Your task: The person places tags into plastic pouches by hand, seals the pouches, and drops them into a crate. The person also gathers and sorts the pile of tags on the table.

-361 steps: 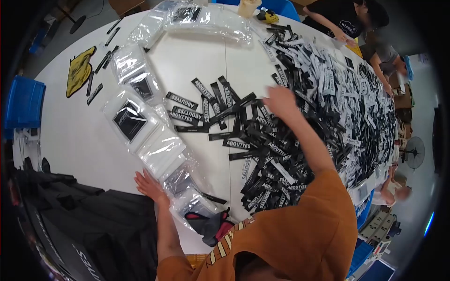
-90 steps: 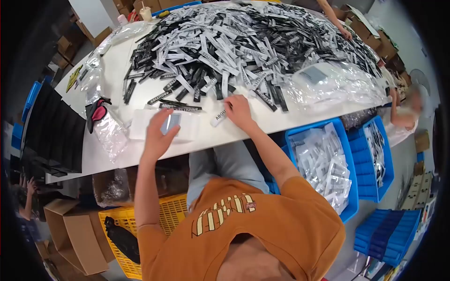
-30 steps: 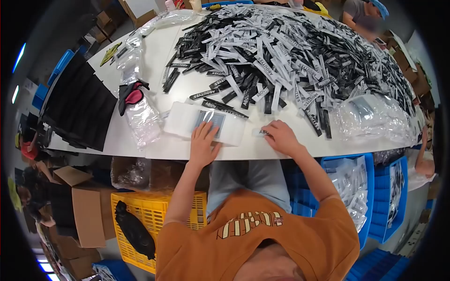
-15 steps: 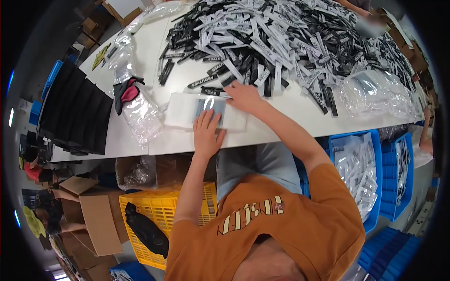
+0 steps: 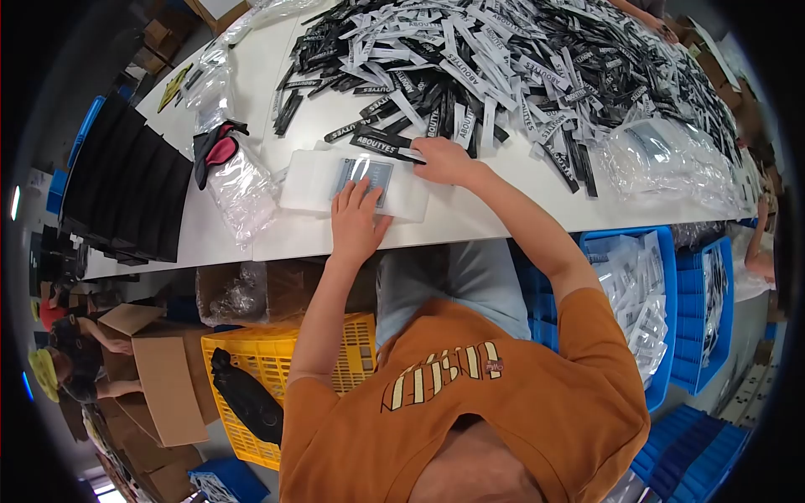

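Observation:
My left hand (image 5: pixel 358 220) lies open, its fingers flat on a stack of translucent plastic bags (image 5: pixel 306 180) near the table's front edge. A grey-blue printed panel (image 5: pixel 379 173) shows on the top bag, partly under those fingers. My right hand (image 5: pixel 444 162) is closed around the right end of a long black packet (image 5: pixel 379 144) lettered ABOUTYES, just beyond the stack. Whether it grips more than one packet I cannot tell. A large pile of black and white packets (image 5: pixel 470 75) spreads behind this hand.
Clear plastic wrapping (image 5: pixel 662 168) lies right, more (image 5: pixel 239 197) left beside a black-and-pink item (image 5: pixel 222 151). Black trays (image 5: pixel 126 184) stand at far left. Below the table are a yellow crate (image 5: pixel 243 344), a filled blue bin (image 5: pixel 667 243) and a cardboard box (image 5: pixel 172 390). Other people work nearby.
My right hand has taken hold of the black packet and raised its end slightly. My left hand stays on the bag stack. The whole view has shifted a little.

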### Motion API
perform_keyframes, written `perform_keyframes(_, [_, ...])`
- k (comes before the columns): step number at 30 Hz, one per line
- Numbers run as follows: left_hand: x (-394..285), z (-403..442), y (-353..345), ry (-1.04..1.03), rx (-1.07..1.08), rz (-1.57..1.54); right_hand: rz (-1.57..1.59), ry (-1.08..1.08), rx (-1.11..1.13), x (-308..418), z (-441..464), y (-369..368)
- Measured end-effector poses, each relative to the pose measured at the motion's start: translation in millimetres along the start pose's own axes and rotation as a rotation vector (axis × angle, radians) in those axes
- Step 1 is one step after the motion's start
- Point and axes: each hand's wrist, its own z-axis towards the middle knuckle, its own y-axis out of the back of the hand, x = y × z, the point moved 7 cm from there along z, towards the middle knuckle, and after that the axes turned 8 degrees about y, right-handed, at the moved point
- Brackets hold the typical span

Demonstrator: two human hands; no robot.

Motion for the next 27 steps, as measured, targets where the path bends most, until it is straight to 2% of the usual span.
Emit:
perform_keyframes(2, [-21,4,17,-0.057,-0.001,0.043,0.059,-0.029,-0.106,5,-13,13])
perform_keyframes(5, [-33,10,8,-0.170,0.068,0.067,0.768,-0.175,-0.283,10,-39,31])
perform_keyframes(6, [-35,11,2,-0.212,0.108,0.067,0.815,-0.261,-0.319,23,-54,46])
perform_keyframes(9, [-30,25,2,-0.190,0.115,-0.060,0.462,0.001,-0.689,40,-97,73])
perform_keyframes(10, [-29,31,4,-0.218,0.114,-0.107,0.403,0.028,-0.686,41,-108,69])
perform_keyframes(12, [-9,38,-6,-0.088,0.225,-0.188,0.285,0.073,-0.678,39,-128,59])
perform_keyframes(14, [7,46,-12,0.085,0.325,-0.237,0.329,-0.014,-0.596,27,-131,52])
perform_keyframes(16, [-17,51,10,-0.001,0.175,-0.194,0.378,-0.102,-0.535,23,-135,55])
perform_keyframes(18, [-35,46,19,-0.152,0.070,-0.109,0.351,-0.064,-0.545,31,-141,65])
perform_keyframes(21, [-29,42,0,-0.202,0.213,-0.053,0.318,-0.052,-0.635,18,-142,51])
perform_keyframes(22, [-32,44,4,-0.251,0.145,-0.065,0.305,-0.055,-0.680,16,-141,50])
perform_keyframes(25, [-8,52,-6,-0.001,0.173,-0.144,0.427,-0.175,-0.656,13,-144,49])
perform_keyframes(26, [-3,53,-1,-0.032,-0.022,-0.181,0.382,-0.162,-0.590,12,-144,44])
perform_keyframes(27, [-6,53,3,-0.016,-0.080,-0.185,0.415,-0.182,-0.582,11,-145,43])
